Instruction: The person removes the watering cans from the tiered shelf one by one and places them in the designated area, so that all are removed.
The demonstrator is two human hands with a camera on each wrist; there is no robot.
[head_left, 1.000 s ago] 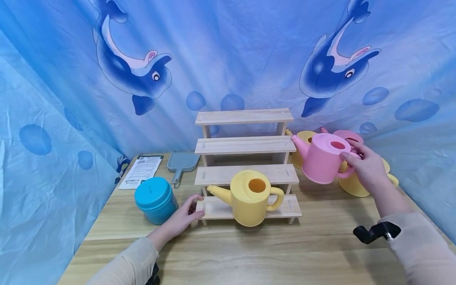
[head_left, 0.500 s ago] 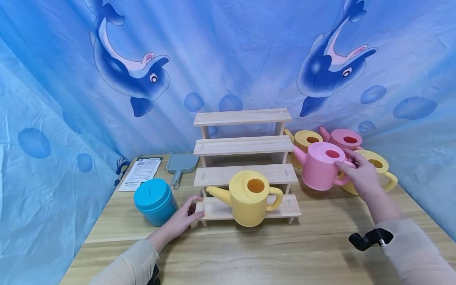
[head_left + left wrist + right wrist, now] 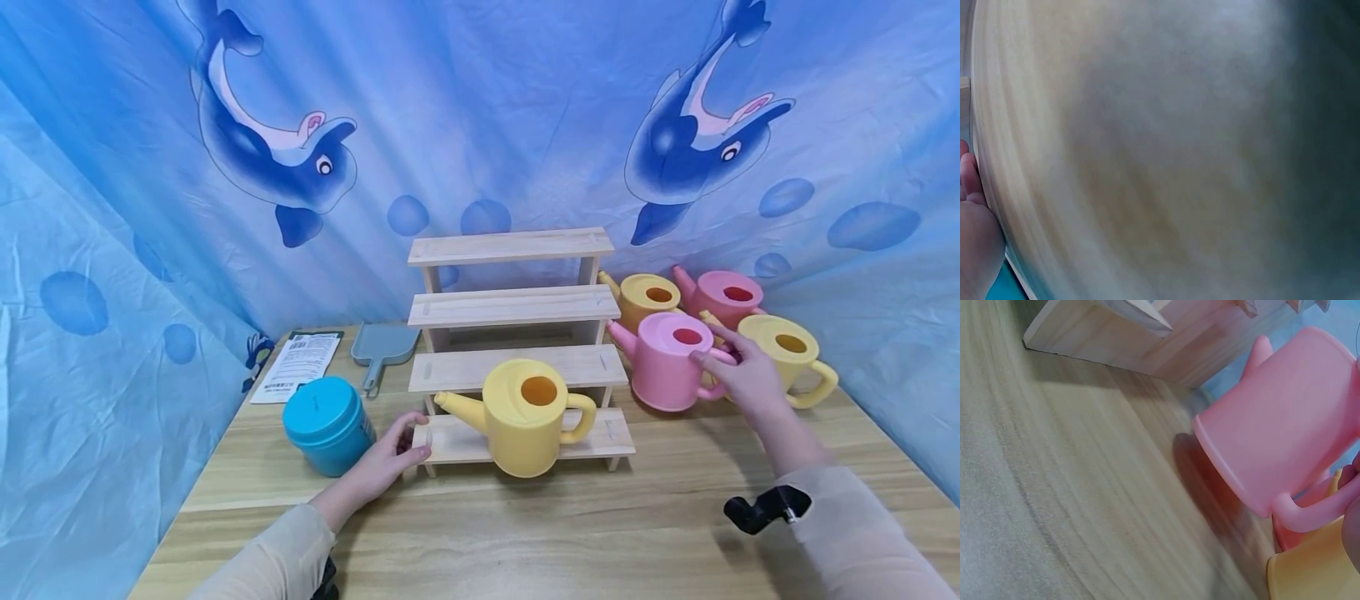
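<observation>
My right hand (image 3: 738, 371) grips the handle of a pink watering can (image 3: 667, 367), held upright at the right of the wooden step shelf (image 3: 517, 307). In the right wrist view the pink can (image 3: 1285, 419) has its base close over the table, with a shadow beside it. A yellow watering can (image 3: 525, 425) sits on the lowest step, spout to the left. My left hand (image 3: 386, 458) holds the left end of that step between thumb and fingers. In the left wrist view only part of the left hand (image 3: 975, 231) shows at the edge.
Behind the held can stand two yellow watering cans (image 3: 783, 354) and another pink one (image 3: 726, 293). Left of the shelf are a blue lidded canister (image 3: 326, 425), a grey dustpan (image 3: 384, 343) and a printed sheet (image 3: 298, 367). A blue dolphin curtain (image 3: 480, 108) hangs behind.
The right hand has lowered the pink watering can toward the table and slightly nearer to me, uncovering the cans behind it. The left hand keeps its place on the shelf.
</observation>
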